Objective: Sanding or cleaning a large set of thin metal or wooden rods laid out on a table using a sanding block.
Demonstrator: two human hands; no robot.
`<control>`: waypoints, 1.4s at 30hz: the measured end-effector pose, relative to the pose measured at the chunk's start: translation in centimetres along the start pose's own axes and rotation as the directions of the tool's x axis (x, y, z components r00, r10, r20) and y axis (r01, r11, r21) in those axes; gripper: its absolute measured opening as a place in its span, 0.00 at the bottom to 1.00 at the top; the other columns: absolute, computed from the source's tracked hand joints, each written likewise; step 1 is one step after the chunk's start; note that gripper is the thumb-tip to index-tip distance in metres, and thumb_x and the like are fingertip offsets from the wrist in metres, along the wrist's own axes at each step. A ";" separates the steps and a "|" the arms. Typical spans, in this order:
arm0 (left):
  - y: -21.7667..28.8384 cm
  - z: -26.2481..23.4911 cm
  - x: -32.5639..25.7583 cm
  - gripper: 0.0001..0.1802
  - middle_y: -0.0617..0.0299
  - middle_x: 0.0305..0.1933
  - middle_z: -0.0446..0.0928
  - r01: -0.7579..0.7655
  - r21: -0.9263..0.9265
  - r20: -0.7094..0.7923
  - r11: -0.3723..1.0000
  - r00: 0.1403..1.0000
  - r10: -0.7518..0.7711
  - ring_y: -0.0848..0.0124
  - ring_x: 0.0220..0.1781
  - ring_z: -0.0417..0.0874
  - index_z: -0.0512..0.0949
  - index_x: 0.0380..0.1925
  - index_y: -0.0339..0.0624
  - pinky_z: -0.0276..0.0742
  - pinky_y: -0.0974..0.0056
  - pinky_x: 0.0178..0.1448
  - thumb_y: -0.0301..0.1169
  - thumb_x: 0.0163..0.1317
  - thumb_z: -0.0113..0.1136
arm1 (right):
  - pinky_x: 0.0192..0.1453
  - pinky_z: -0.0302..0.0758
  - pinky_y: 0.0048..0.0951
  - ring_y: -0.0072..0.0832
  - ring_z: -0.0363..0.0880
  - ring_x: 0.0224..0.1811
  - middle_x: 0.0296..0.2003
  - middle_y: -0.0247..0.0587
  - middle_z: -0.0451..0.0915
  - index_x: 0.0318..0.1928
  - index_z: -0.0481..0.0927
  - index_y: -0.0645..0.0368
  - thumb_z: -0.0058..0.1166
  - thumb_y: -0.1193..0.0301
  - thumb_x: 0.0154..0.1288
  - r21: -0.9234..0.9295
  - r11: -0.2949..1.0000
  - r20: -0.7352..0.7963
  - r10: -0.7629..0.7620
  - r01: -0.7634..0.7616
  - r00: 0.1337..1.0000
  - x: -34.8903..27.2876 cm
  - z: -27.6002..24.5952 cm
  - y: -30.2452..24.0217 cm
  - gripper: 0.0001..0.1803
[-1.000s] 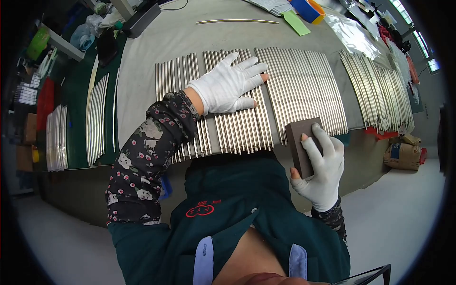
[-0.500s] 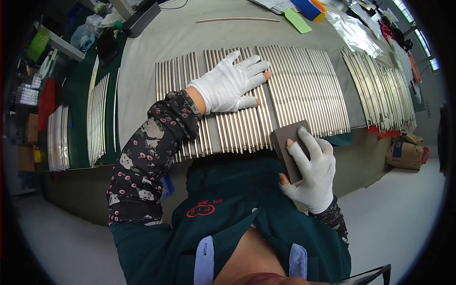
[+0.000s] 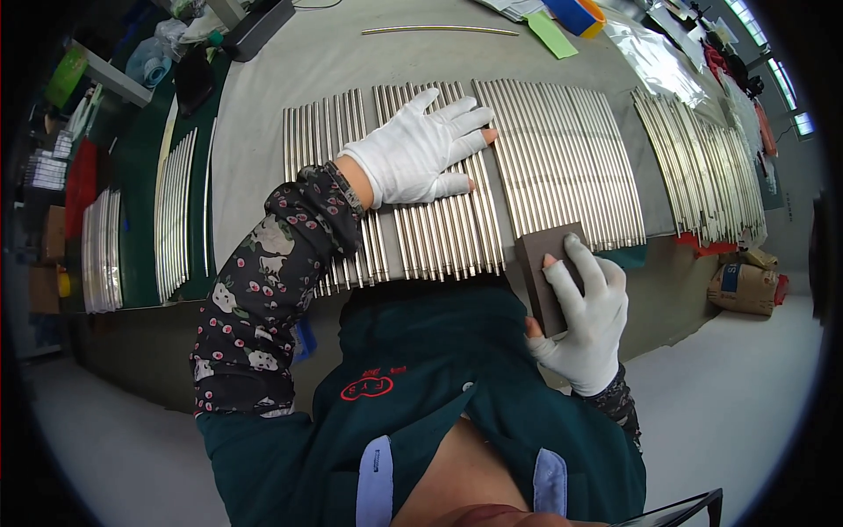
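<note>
Thin shiny metal rods lie side by side in three groups across the bench in front of me. My left hand (image 3: pixel 417 158), in a white glove with some bare fingertips, rests with fingers spread on the middle group of rods (image 3: pixel 452 237). Under its wrist and sleeve passes the left group (image 3: pixel 303 132). In my right hand (image 3: pixel 588 321), also white-gloved, is a grey-brown rectangular sanding block (image 3: pixel 542 285), gripped between thumb and fingers. The block's far end is at the near ends of the right group of rods (image 3: pixel 566 158).
Another bundle of rods (image 3: pixel 702 167) lies at the right. More rods (image 3: pixel 178 215) sit on the green surface at left. One single rod (image 3: pixel 439 32) lies crosswise at the back, near a green paper slip (image 3: pixel 551 35) and a blue tape roll (image 3: pixel 575 16).
My right hand has shifted slightly to the right with the sanding block. The left hand stays spread on the rods, and the whole view has moved a little.
</note>
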State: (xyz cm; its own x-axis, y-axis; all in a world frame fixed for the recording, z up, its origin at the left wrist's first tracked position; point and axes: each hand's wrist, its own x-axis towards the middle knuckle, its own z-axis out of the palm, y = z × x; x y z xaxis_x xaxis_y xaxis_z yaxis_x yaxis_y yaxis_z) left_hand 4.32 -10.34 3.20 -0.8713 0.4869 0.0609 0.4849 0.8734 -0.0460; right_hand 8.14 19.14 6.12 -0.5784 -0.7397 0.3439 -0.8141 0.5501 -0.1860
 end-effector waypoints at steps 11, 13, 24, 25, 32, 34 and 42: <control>-0.2 0.1 0.5 0.36 0.52 0.73 0.56 -0.002 0.011 -0.011 1.000 1.000 0.002 0.56 0.74 0.56 0.63 0.66 0.40 0.51 0.44 0.73 0.51 0.63 0.49 | 0.42 0.73 0.40 0.44 0.70 0.43 0.56 0.46 0.70 0.53 0.76 0.52 0.66 0.60 0.35 -0.087 0.996 0.096 -0.009 0.017 0.995 3.0 0.9 -1.2 0.37; -0.6 0.1 0.4 0.36 0.52 0.73 0.57 0.007 0.038 -0.047 0.999 0.999 -0.005 0.56 0.74 0.56 0.63 0.65 0.40 0.50 0.45 0.74 0.51 0.63 0.49 | 0.41 0.73 0.40 0.44 0.70 0.43 0.56 0.46 0.70 0.52 0.76 0.52 0.66 0.61 0.35 -0.083 0.996 0.069 -0.027 0.033 0.997 3.6 1.0 -0.9 0.36; -1.0 -0.2 -3.8 0.43 0.46 0.74 0.52 0.064 0.068 0.094 0.996 0.993 -0.070 0.48 0.74 0.53 0.56 0.70 0.44 0.47 0.42 0.74 0.63 0.64 0.35 | 0.50 0.69 0.43 0.45 0.69 0.47 0.55 0.51 0.72 0.52 0.76 0.55 0.57 0.51 0.51 -0.036 0.999 -0.140 0.019 -0.024 0.990 0.8 0.0 4.4 0.30; -1.3 -0.5 -4.2 0.43 0.46 0.74 0.52 0.073 0.063 0.108 0.995 0.991 -0.079 0.48 0.74 0.53 0.56 0.70 0.44 0.47 0.42 0.74 0.63 0.64 0.35 | 0.51 0.68 0.43 0.45 0.68 0.47 0.56 0.51 0.72 0.52 0.75 0.55 0.56 0.50 0.53 -0.043 0.998 -0.153 0.028 -0.035 0.988 0.9 0.0 4.5 0.30; -4.2 -0.7 -6.6 0.42 0.49 0.75 0.51 0.187 0.016 -0.049 0.982 0.981 -0.186 0.48 0.74 0.54 0.53 0.71 0.51 0.47 0.42 0.74 0.65 0.66 0.31 | 0.53 0.67 0.42 0.46 0.68 0.48 0.58 0.52 0.71 0.55 0.75 0.55 0.56 0.49 0.55 -0.035 0.999 -0.171 0.014 -0.021 0.985 1.6 0.2 4.8 0.31; -3.7 -0.5 -6.3 0.41 0.49 0.75 0.51 0.179 0.064 0.035 0.982 0.983 -0.182 0.48 0.74 0.54 0.53 0.72 0.51 0.47 0.42 0.74 0.64 0.66 0.30 | 0.53 0.67 0.43 0.46 0.68 0.48 0.58 0.51 0.71 0.55 0.75 0.55 0.56 0.50 0.56 -0.005 1.000 -0.167 0.011 -0.012 0.986 1.6 0.3 4.6 0.31; -3.8 0.2 -7.2 0.40 0.53 0.75 0.53 0.132 0.074 0.047 0.988 0.990 -0.135 0.51 0.75 0.54 0.55 0.71 0.51 0.47 0.41 0.74 0.64 0.67 0.26 | 0.55 0.65 0.44 0.48 0.67 0.50 0.58 0.53 0.70 0.56 0.74 0.58 0.54 0.48 0.59 -0.040 0.999 -0.150 0.007 -0.013 0.989 0.8 0.0 4.6 0.32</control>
State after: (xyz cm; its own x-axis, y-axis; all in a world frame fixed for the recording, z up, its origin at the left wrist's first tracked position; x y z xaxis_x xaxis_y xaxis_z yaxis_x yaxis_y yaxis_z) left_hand 8.74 -17.19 2.74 -0.9316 0.3631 0.0191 0.3589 0.9267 -0.1115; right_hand 3.89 21.08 5.57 -0.5699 -0.6694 0.4765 -0.8037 0.5749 -0.1536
